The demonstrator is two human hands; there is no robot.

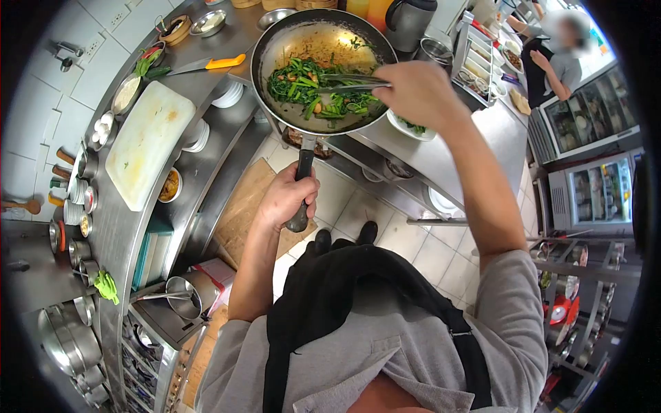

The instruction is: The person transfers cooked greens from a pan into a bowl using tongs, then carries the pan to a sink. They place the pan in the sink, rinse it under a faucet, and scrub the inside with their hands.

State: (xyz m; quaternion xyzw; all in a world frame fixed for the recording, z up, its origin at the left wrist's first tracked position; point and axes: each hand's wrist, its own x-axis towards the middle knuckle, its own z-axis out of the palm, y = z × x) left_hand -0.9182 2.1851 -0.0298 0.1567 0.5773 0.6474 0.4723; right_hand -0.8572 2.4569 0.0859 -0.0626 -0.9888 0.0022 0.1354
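My left hand [292,196] is wrapped round the black handle of a frying pan [286,41], holding the pan up at the counter's edge. Inside the pan lie cooked leafy greens [297,81] with small brown pieces among them. My right hand [423,93] grips metal tongs [348,84], whose tips reach into the greens. Below that wrist, partly hidden by the pan and my arm, a white plate [421,135] on the counter has some greens on it.
A white cutting board [148,141] lies on the left counter, near a knife with a yellow handle [226,62]. A dark jug [410,24] stands behind the pan. Ingredient trays [475,58] are at right. Another person [554,58] stands at the far right.
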